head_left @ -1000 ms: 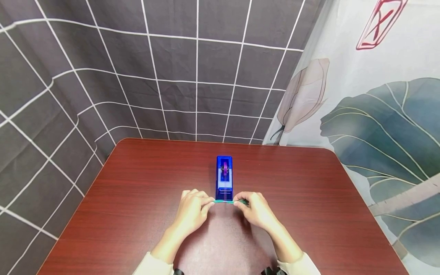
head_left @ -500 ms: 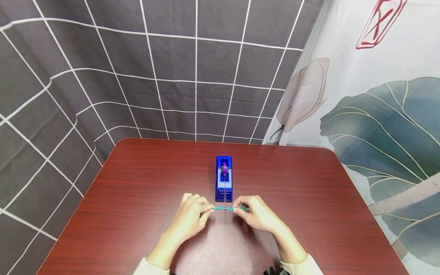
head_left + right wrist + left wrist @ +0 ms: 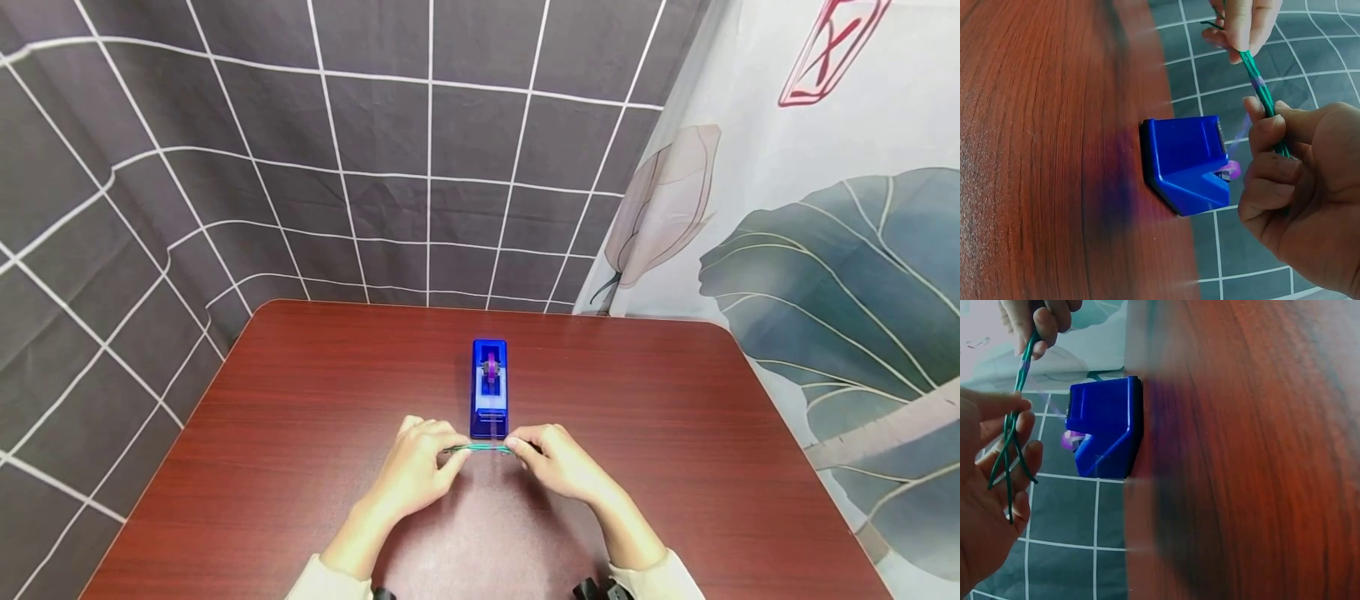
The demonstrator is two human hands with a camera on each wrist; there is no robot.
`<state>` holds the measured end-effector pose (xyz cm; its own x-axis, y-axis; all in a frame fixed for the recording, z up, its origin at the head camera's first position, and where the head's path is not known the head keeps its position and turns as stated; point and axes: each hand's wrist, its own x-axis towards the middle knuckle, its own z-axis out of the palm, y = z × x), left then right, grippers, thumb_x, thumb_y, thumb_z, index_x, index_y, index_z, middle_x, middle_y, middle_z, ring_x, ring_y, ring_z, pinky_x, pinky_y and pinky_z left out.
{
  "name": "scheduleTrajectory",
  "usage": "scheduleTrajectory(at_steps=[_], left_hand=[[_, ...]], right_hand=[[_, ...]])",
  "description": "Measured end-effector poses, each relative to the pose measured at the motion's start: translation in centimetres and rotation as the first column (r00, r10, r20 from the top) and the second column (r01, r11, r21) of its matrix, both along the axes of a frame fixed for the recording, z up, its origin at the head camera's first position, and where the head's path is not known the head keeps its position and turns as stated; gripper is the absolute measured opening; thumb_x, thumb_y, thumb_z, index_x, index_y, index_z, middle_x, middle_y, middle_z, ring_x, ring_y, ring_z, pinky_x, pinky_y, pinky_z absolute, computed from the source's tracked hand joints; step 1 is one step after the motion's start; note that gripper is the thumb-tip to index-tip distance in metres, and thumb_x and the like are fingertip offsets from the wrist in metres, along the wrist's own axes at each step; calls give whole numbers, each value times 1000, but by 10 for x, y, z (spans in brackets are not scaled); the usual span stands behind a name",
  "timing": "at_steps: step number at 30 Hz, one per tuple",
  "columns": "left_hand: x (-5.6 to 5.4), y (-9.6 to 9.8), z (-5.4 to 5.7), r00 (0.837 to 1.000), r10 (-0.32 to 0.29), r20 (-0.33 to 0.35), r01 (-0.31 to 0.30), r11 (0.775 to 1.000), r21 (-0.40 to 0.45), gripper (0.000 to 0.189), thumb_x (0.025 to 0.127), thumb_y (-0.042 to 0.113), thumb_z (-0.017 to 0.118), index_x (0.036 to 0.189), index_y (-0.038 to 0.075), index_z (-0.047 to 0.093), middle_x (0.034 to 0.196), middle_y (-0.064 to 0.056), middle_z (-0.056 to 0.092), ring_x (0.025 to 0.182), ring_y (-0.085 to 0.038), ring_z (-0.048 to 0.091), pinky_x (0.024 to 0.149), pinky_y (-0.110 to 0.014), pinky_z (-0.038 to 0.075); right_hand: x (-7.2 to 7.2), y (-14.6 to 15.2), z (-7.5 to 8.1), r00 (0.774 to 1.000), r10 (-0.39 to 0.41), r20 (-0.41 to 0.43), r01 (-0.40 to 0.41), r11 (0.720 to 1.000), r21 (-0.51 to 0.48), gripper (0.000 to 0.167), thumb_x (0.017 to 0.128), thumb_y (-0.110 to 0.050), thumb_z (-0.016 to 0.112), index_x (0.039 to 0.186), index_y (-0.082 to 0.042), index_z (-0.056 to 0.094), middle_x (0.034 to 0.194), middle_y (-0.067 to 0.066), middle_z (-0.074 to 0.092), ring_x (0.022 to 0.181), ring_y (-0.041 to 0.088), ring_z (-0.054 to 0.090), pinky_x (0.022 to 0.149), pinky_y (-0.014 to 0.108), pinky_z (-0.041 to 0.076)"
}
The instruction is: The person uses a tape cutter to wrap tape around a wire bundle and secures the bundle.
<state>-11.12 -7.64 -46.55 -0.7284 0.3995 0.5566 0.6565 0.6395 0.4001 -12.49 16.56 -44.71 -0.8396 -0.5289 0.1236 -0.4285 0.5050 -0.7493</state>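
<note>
Both the left hand (image 3: 418, 467) and the right hand (image 3: 561, 465) pinch the green strands (image 3: 1265, 98) just before the dispenser (image 3: 491, 403). The tape (image 3: 1240, 134) (thin, stretched from it to them) might crease or peel if either hand jerked sideways.

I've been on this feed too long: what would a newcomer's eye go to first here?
Probably the bright blue tape dispenser, standing near the middle of the red-brown table with a purple roll in it. Next, the green strands just on its near side, pinched by the left hand and the right hand. Behind the table, the dark cloth with its white grid stands out too.
</note>
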Motion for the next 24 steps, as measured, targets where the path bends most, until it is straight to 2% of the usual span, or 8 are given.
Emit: scheduleTrajectory(at_steps=[4, 7, 10, 13, 17, 19, 21, 24], left_hand=[[-1, 4, 5, 995, 49, 89, -49, 999, -4, 6, 89, 23, 76, 87, 18, 78, 77, 11, 70, 71, -3, 62, 76, -33, 38], [-4, 7, 9, 989, 84, 121, -79, 996, -45, 18, 96, 24, 68, 80, 19, 75, 74, 10, 69, 71, -6, 64, 75, -34, 37], [-6, 9, 15, 987, 97, 128, -83, 990, -114, 35, 100, 25, 62, 66, 22, 62, 61, 12, 58, 63, -9, 60, 73, -35, 36], [-8, 9, 19, 984, 82, 155, -55, 984, -170, 44, 102, 25, 58, 59, 23, 48, 53, 14, 42, 55, -8, 51, 71, -36, 35], [-8, 8, 20, 968, 34, 247, 7, 986, -166, 44, 103, 24, 56, 60, 21, 55, 52, 17, 46, 54, -3, 49, 72, -38, 37], [-9, 7, 20, 956, 12, 292, 31, 989, -141, 41, 103, 23, 56, 63, 18, 63, 56, 14, 56, 57, -2, 53, 75, -39, 39], [-9, 7, 19, 948, 1, 318, 41, 991, -127, 39, 104, 23, 55, 68, 17, 69, 61, 11, 63, 62, -3, 58, 77, -40, 40], [-10, 7, 18, 945, 2, 326, 38, 992, -117, 37, 104, 24, 56, 71, 17, 71, 66, 10, 68, 68, -4, 62, 79, -41, 40]], right_hand=[[-1, 0, 0, 1000, 6, -22, -6, 1000, 2, 26, 104, -14, 57, 78, -17, 64, 64, -16, 43, 57, -2, 39, 55, 21, 37], [-1, 0, 0, 999, 11, -46, -11, 1000, 1, 26, 104, -15, 57, 79, -17, 65, 64, -16, 43, 57, -2, 39, 55, 21, 37], [-1, 0, 0, 998, 15, -65, -15, 1000, -7, 24, 104, -14, 57, 81, -16, 66, 65, -16, 45, 58, -2, 41, 55, 21, 39], [-2, 0, -1, 997, 16, -74, -17, 1000, -12, 23, 103, -13, 58, 83, -16, 68, 65, -14, 48, 59, -2, 43, 56, 21, 41], [-2, 0, -1, 996, 20, -85, -21, 1000, -12, 22, 103, -13, 58, 84, -15, 69, 64, -4, 54, 59, -2, 45, 57, 22, 42], [-2, 0, -2, 996, 22, -91, -24, 1000, -13, 21, 103, -13, 59, 85, -15, 70, 64, 1, 57, 59, -2, 45, 57, 22, 42], [-2, 0, -2, 995, 25, -93, -26, 1000, -16, 20, 103, -13, 59, 87, -14, 71, 65, 4, 58, 60, -2, 46, 57, 22, 43], [-3, 0, -3, 995, 28, -98, -30, 999, -21, 19, 103, -14, 59, 88, -14, 72, 66, 5, 59, 60, -2, 47, 58, 22, 43]])
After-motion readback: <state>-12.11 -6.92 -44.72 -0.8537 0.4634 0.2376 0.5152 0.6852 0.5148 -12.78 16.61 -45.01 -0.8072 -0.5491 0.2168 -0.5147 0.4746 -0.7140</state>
